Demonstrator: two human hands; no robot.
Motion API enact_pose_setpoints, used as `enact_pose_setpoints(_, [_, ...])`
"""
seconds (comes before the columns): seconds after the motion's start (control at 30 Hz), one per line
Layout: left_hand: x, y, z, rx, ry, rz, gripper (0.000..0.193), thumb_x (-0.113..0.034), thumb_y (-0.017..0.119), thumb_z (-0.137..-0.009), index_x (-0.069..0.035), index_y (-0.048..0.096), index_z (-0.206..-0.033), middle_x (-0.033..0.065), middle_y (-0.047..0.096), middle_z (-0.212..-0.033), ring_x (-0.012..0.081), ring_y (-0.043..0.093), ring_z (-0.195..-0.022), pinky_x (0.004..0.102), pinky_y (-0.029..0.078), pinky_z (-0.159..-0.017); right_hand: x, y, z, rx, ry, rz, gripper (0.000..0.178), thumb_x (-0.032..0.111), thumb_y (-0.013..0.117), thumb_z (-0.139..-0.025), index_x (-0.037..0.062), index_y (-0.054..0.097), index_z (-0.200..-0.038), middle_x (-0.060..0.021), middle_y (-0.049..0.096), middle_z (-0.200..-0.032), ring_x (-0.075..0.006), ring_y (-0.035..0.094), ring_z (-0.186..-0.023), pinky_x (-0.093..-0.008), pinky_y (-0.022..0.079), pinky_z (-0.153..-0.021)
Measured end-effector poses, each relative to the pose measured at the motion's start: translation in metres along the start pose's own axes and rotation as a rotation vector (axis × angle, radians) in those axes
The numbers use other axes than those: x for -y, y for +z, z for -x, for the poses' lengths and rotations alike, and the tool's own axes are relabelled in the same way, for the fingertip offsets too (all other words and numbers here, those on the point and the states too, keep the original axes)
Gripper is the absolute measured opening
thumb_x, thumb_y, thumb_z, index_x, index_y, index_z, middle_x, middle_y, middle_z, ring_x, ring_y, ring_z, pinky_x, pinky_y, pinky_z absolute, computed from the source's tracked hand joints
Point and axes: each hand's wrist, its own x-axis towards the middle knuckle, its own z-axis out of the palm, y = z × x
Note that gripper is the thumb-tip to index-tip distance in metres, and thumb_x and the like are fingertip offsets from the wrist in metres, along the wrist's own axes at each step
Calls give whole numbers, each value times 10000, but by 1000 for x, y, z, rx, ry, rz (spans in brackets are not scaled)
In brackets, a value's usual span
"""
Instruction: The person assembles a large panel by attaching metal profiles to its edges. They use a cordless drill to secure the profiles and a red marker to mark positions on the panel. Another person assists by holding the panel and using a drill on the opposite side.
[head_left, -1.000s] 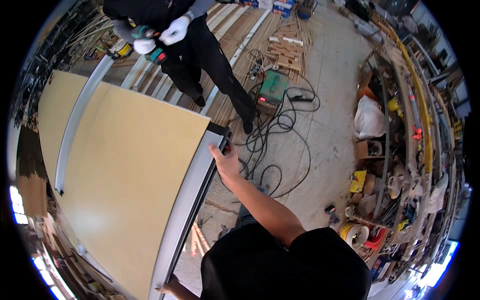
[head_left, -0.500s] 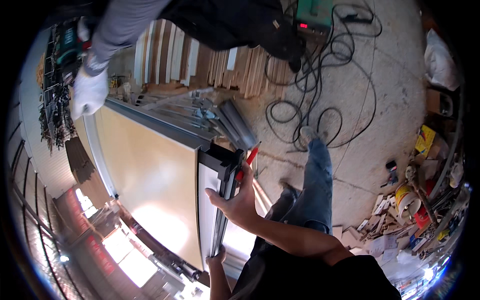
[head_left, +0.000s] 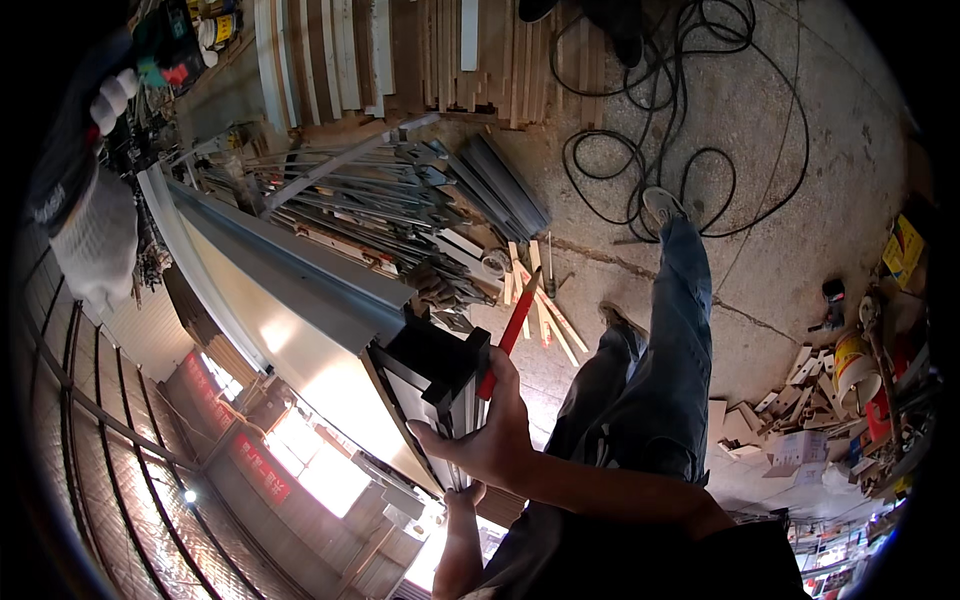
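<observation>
A long pale panel [head_left: 290,335] with a grey metal edge profile [head_left: 310,265] slants across the left half, its near end towards me. At that end sits a black corner piece [head_left: 428,358] above a silvery upright edge. My right hand [head_left: 500,440] is closed round this end, thumb on the near face, and also holds a red pencil [head_left: 515,325], point up. Lower on the same edge, my left hand [head_left: 465,500] grips it; its fingers are partly hidden. At the far left, another person's white-gloved hand [head_left: 97,240] is near the panel's other end.
Metal bars [head_left: 350,185] and wooden strips [head_left: 545,310] lie beyond the panel. Timber boards [head_left: 350,50] line the back. Black cable [head_left: 690,120] loops over the concrete floor. Wood offcuts [head_left: 800,395] and a bucket [head_left: 855,375] stand right. A green power tool [head_left: 160,45] is upper left.
My view has shifted; the panel now appears tilted, more edge-on. The other person's gloved hand is further left and lower, and their legs have mostly left the top. My grip stays.
</observation>
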Motion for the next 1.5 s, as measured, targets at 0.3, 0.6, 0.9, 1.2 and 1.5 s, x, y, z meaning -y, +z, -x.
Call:
enact_pose_setpoints(0.3, [-24,-9,-30,-20,-64,22,576,-450,312,-1041,-78,667,-1300,187,696,-1228,414,665,-1132,573,578,-901,-4,-1,-2,-10,-15,6,1124,315,992,-656,-52,271,-1437,-215,582,-1231,-300,665,-1080,-395,552,-927])
enact_pose_setpoints(0.6, [-40,-26,-59,38,9,-96,588,-445,293,-1032,-76,655,-1312,194,697,-1215,407,669,-1094,580,577,-885,20,-34,-49,117,97,-550,630,259,823,-885,-19,457,-1316,-147,661,-1092,-196,675,-976,-319,533,-850])
enact_pose_setpoints(0.9, [-34,-23,-49,-5,5,-74,578,-445,317,-1032,-55,645,-1307,200,695,-1202,407,676,-1082,573,583,-896,34,-35,-85,61,39,-242,160,122,775,-924,-16,696,-917,-44,713,-771,-83,645,-703,-255,512,-650])
enact_pose_setpoints(1.2, [-25,0,-32,-120,-13,18,502,-442,397,-1024,-129,695,-1279,128,703,-1219,376,670,-1090,575,595,-861,26,-18,-83,12,77,-290,154,129,751,-948,-5,711,-884,-61,702,-719,-73,615,-638,-249,478,-568])
enact_pose_setpoints(1.5, [-28,20,-50,-141,-113,130,461,-489,636,-865,-110,768,-1092,113,743,-1056,347,718,-977,542,626,-778,-1,28,-73,-307,8,-595,346,372,576,-1079,31,561,-1020,-18,558,-850,-101,496,-806,-277,433,-733])
